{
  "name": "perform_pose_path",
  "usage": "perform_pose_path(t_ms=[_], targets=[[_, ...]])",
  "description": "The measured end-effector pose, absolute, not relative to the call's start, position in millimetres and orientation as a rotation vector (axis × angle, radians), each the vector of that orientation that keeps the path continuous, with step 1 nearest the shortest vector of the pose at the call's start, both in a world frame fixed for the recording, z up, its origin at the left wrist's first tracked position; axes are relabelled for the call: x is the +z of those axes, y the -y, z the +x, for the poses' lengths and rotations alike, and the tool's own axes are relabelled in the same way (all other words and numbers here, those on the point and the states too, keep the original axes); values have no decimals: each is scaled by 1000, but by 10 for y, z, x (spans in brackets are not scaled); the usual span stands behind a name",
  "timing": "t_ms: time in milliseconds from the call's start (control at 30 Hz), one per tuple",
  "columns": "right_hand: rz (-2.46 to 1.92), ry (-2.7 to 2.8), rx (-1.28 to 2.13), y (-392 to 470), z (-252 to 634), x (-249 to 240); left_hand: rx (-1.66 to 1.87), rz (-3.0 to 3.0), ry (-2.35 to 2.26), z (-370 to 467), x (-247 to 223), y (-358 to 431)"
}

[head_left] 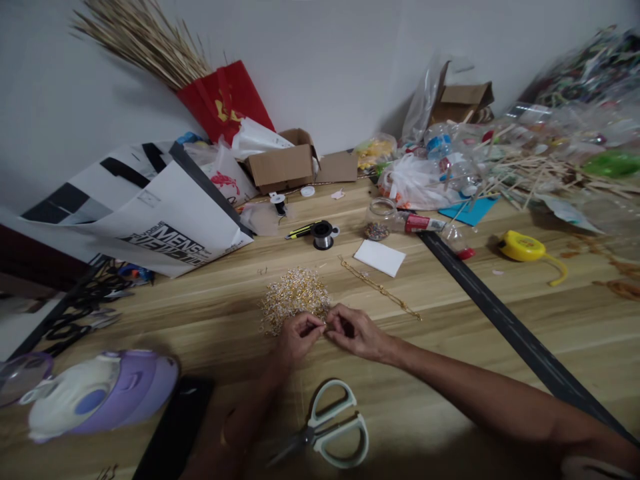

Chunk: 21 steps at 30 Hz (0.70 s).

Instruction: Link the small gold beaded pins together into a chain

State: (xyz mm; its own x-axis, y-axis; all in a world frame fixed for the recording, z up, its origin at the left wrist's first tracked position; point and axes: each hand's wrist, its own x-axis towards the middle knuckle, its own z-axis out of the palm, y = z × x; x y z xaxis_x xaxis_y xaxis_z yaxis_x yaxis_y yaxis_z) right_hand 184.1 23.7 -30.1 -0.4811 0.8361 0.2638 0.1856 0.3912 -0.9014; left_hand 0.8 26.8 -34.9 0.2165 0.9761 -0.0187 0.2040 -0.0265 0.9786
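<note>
At the centre, the heap of tiny trinket pieces (293, 293) mixes gold with clear, whitish glints; right of it, the slender chain (376, 285) is gold. The bench (465, 347) is tan with paler and browner wood-grain streaks. At bottom centre, the scissors (307, 437) pair pale greenish-white handles with dark grey blades. Lower left, the water bottle (140, 385) is lilac and cream. Upper left, the red bag (247, 90) bears gold print; the white shopping bag (173, 200) beneath carries black lettering and black blocks. At right, the tape measure (523, 247) is yellow.
</note>
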Motion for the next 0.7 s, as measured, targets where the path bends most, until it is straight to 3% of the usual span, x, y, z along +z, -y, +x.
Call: perform_pose_path(t_ms=[700], targets=[[-876, 1988, 938, -266, 1851, -332, 933, 1520, -1194, 27, -327, -256]])
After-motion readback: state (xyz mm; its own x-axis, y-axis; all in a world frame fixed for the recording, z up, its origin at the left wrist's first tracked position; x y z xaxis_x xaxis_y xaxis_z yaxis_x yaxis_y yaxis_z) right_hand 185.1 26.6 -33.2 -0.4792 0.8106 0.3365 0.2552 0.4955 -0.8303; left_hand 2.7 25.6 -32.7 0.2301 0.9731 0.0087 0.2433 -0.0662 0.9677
